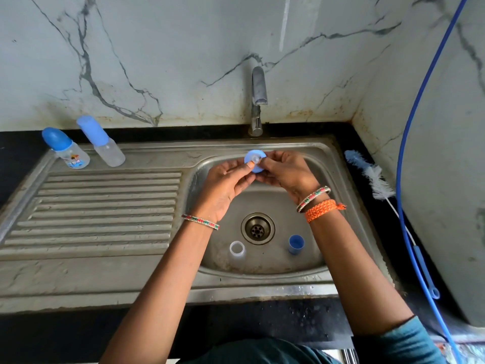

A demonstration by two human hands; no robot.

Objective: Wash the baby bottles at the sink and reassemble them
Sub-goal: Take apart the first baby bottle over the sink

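Note:
Over the sink basin (265,198) both my hands hold a blue bottle collar (252,156) with a clear nipple in its middle. My left hand (225,187) pinches it from the left and my right hand (286,172) grips it from the right. On the basin floor stand an open clear bottle (237,249), left of the drain, and a blue cap (296,244), right of it. Two capped baby bottles stand at the back of the draining board: one printed (67,149), one plain (102,141).
The tap (258,101) rises behind the basin, with no water running. A bottle brush (372,177) with white and blue bristles lies on the black counter to the right. A blue hose (409,179) hangs along the right wall. The ribbed draining board (99,211) lies left.

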